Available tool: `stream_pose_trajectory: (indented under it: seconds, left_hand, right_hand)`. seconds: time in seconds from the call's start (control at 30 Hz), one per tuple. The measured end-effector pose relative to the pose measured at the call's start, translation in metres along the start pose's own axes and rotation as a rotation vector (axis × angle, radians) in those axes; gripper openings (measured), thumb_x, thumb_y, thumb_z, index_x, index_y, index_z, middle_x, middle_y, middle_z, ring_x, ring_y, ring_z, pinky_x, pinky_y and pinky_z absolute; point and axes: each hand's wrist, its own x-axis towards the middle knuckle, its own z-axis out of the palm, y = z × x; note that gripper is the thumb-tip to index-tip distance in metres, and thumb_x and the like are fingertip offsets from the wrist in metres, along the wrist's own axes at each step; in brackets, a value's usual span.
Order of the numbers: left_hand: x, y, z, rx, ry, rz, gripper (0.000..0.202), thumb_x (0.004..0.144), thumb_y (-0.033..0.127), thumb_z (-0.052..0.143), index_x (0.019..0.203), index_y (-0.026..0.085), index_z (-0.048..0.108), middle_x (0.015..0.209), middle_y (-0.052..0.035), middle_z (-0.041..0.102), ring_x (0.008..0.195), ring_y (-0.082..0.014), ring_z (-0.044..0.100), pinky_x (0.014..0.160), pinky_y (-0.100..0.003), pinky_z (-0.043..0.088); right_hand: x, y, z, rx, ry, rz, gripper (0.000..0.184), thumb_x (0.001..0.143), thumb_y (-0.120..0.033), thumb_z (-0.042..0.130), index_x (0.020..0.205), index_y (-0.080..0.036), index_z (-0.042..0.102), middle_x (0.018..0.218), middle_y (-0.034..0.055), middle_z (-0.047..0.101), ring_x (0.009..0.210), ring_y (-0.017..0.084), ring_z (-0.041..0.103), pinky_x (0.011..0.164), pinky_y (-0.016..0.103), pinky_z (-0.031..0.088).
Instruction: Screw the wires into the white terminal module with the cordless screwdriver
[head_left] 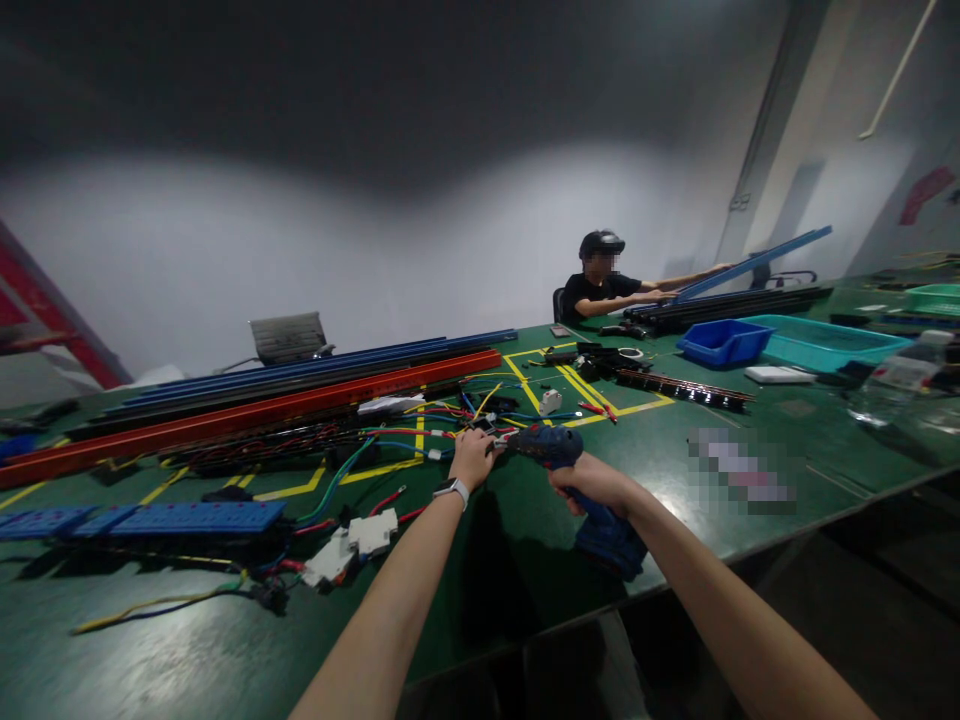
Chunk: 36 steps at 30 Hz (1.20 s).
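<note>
My right hand [592, 482] is wrapped round the grip of a blue cordless screwdriver [555, 447], whose tip points left toward my left hand. My left hand [472, 455], with a white watch on the wrist, is closed on a small dark part at the tool's tip; I cannot make out what the part is. Red, blue, green and yellow wires [390, 440] lie on the green table [187, 640] just beyond both hands. White breaker-like blocks [352, 545] lie to the left of my left forearm.
Long red, black and blue rails [247, 410] run across the table's left. Blue strips [150, 520] lie at near left. Another person [600, 285] sits at the far side handling a long blue rail. Blue and teal trays [724, 342] and a clear bottle [892, 385] stand at right.
</note>
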Motion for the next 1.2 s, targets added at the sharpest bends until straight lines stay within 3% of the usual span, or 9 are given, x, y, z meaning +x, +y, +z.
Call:
stream_pose_trajectory:
  seconds: [1.2]
  left_hand:
    - [0.0003, 0.0015, -0.0005, -0.007, -0.005, -0.009, 0.024, 0.089, 0.042, 0.063, 0.105, 0.028, 0.074, 0.100, -0.0068, 0.065, 0.101, -0.0241, 0.055, 0.096, -0.041, 0.034]
  right_hand:
    - [-0.0056, -0.0074, 0.0007, -0.015, 0.018, -0.001, 0.008, 0.069, -0.022, 0.058, 0.070, -0.018, 0.050, 0.058, -0.0039, 0.053, 0.042, 0.008, 0.049, 0.040, 0.020, 0.036]
